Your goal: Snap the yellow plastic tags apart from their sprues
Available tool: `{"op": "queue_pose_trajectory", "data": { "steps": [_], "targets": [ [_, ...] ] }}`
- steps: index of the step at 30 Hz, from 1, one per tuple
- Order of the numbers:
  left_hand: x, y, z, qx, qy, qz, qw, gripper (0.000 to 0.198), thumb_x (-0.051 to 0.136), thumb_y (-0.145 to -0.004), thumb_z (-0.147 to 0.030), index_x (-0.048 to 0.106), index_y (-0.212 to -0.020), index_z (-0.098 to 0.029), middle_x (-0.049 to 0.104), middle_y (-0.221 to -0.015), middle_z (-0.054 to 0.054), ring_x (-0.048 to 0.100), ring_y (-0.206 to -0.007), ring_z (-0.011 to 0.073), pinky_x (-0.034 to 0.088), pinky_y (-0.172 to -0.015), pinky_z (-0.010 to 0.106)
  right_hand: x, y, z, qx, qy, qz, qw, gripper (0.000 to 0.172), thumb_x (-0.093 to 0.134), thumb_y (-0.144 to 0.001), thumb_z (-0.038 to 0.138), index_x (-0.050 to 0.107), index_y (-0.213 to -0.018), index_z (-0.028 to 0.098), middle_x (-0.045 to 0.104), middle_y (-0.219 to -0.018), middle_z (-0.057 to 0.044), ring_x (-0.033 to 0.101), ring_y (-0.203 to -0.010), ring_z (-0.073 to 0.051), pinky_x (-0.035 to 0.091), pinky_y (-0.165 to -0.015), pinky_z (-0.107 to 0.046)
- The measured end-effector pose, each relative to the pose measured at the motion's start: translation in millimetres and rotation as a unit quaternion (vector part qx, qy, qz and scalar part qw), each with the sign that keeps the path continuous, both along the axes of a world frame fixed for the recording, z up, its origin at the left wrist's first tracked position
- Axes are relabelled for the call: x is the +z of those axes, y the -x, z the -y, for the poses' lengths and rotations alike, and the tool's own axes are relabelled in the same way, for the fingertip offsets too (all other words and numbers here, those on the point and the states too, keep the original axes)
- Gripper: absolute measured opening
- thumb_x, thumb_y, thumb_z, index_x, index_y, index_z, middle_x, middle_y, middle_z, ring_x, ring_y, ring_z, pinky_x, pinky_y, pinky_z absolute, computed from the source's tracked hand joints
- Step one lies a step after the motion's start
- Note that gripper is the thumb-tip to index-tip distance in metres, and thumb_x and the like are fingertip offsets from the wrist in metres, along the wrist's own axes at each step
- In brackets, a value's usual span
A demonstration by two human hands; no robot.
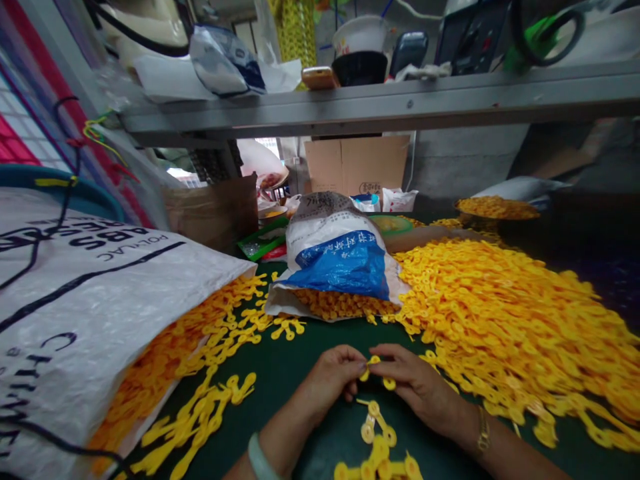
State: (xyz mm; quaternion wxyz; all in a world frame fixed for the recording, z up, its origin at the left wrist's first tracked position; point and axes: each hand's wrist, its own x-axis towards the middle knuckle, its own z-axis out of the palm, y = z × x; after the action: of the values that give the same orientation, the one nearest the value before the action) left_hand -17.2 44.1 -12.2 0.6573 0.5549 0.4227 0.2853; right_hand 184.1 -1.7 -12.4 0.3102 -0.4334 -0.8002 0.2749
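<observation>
— Pinching, middle of the near table. Left hand [334, 373]: thumb and fingertips closed on a ringed yellow plastic piece [374, 360]. Right hand [420, 383]?

— Fingertips gripping the same piece from the right, or one joined to it; cannot tell which. Fingers straighter than the left's.

— Risk there?

— A slip, I'd judge. Small part, smooth-looking, half hidden by the fingers. Too hard a twist might snap a thin link in the wrong spot.

— And nearer the person?

— A linked yellow piece [385, 423] lies on the green tabletop [280, 367], a small cluster [380, 460] nearer again. Same colour throughout, so a dropped part could be hard to pick out.

— Wrists?

— Pale bangle [260, 457] on the left, gold-coloured bracelet [483, 430] on the right. The bracelet could snag a ring, given how near the heap [510, 320] lies.

— Heap looks loose.

— Yes, all down the right side. A knock from the right forearm could start a slide.

— Left?

— Strewn pieces [200, 420], then a white sack [135, 287] lettered "POLYLAC", its mouth towards the hands. Black cord [65, 437] across it; a tug could spill more.

— Far side?

— Blue-and-white sack [345, 260], mouth facing near, yellow bits [345, 305] inside. Heap is right beside it: mixing is possible.
</observation>
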Motion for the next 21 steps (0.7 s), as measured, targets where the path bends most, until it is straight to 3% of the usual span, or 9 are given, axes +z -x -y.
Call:
{"op": "queue_pose_trajectory", "data": {
  "steps": [5,9,12,14,18,21],
  "targets": [
    [0.5,-1,1,-0.017,-0.012,0.007,1.0,0.024,0.056,-0.078,-0.039,0.058,-0.083,-0.015,0.059,-0.066,-0.002,0.047,-0.049,0.0085,0.036,-0.048,0.021,4.3,4,4,-0.036,-0.016,-0.047,0.998,0.032,0.049,-0.089,0.015,0.065,-0.114,0.028,0.055,-0.131,-0.007,0.05,-0.122,-0.023,0.039,-0.102,-0.039],
    [-0.8,-6,8,-0.018,-0.125,-0.039,0.991,0.011,0.056,-0.08,-0.028,0.062,-0.083,-0.018,0.06,-0.072,-0.002,0.053,-0.065,0.0122,0.039,-0.06,0.023,14.2,12,6,-0.103,0.082,-0.144,0.981,0.024,0.048,-0.094,0.032,0.066,-0.107,0.023,0.065,-0.116,-0.007,0.059,-0.109,-0.022,0.044,-0.096,-0.037],
    [2.4,-7,14,-0.033,-0.269,-0.145,0.952,0.011,0.054,-0.08,-0.02,0.065,-0.082,-0.021,0.064,-0.081,0.0,0.056,-0.08,0.0162,0.04,-0.071,0.026,14.5,14,3,-0.159,0.146,-0.22,0.951,0.028,0.049,-0.092,0.04,0.068,-0.099,0.019,0.071,-0.1,-0.007,0.063,-0.099,-0.023,0.047,-0.089,-0.035],
    [8.2,-4,16,-0.047,-0.323,-0.187,0.927,0.014,0.053,-0.081,-0.019,0.066,-0.083,-0.023,0.065,-0.084,0.001,0.057,-0.085,0.0178,0.04,-0.076,0.027,11.8,11,1,-0.183,0.158,-0.264,0.934,0.031,0.049,-0.092,0.043,0.067,-0.095,0.018,0.071,-0.091,-0.005,0.065,-0.091,-0.022,0.048,-0.083,-0.033],
    [21.0,3,19,-0.143,-0.388,-0.206,0.887,0.028,0.055,-0.081,-0.019,0.066,-0.105,-0.027,0.064,-0.095,0.002,0.055,-0.094,0.0194,0.039,-0.085,0.029,5.1,-2,-4,-0.207,0.154,-0.286,0.923,0.037,0.045,-0.091,0.05,0.063,-0.096,0.018,0.061,-0.068,0.001,0.062,-0.062,-0.017,0.047,-0.061,-0.028],
    [22.3,6,22,-0.206,-0.409,-0.242,0.855,0.04,0.061,-0.074,-0.017,0.064,-0.112,-0.029,0.062,-0.098,0.002,0.053,-0.095,0.0206,0.038,-0.086,0.03,2.3,-7,-6,-0.217,0.149,-0.276,0.924,0.038,0.047,-0.09,0.051,0.065,-0.09,0.017,0.051,-0.056,0.005,0.054,-0.053,-0.014,0.043,-0.056,-0.027]
  ]
}}
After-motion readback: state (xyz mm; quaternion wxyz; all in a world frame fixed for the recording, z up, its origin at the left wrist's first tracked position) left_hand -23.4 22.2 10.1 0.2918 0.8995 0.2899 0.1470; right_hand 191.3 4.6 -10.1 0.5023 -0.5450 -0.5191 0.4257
